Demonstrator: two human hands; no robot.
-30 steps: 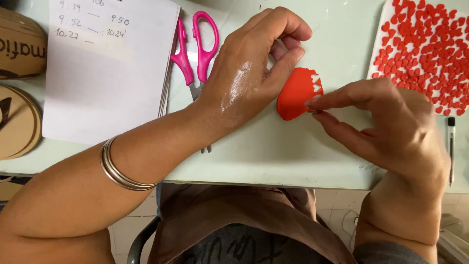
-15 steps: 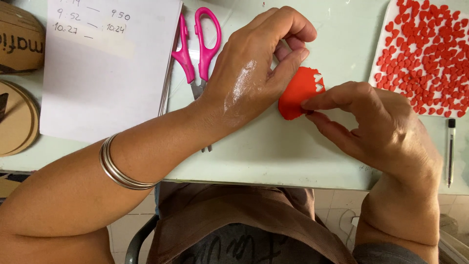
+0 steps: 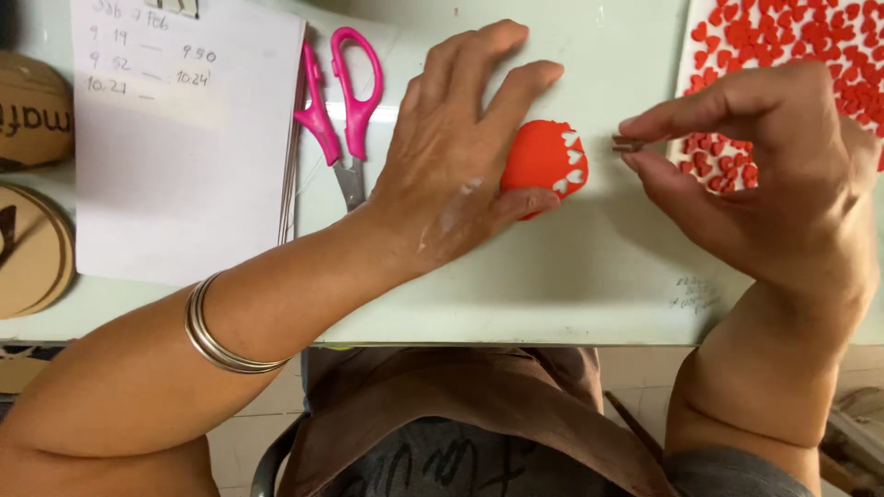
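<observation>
Fingers (image 3: 516, 87) of my left hand (image 3: 460, 175) are spread flat on the pale green tabletop (image 3: 571, 276). They press down on a flat red clay piece (image 3: 543, 161). My thumb lies along its bottom edge, and my hand hides its left part. Little white heart-shaped holes run along its right side.

My right hand (image 3: 773, 175) is just to the right of the clay, not touching it. Its thumb and first finger are pressed together, pinching a tiny dark cutter (image 3: 629, 144). I see only its end sticking out, so I cannot tell its shape. My other right fingers are curled under and hidden.

Behind my right hand lies a white sheet (image 3: 686, 69) covered with lots of small red hearts (image 3: 792, 37). It is cut off at the top and the right edge, and my hand hides part of it.

Pink scissors (image 3: 341, 101) lie near my left hand, and my wrist hides the tip of the blades. Beside them is a stack of white paper (image 3: 184, 175) with some writing, cut off at the top. Brown cardboard rounds (image 3: 32, 248) sit at the far left, only partly seen. Silver bangles (image 3: 216, 336) ring my left arm. A faint scribble on the tabletop near my right wrist is too small to read.
</observation>
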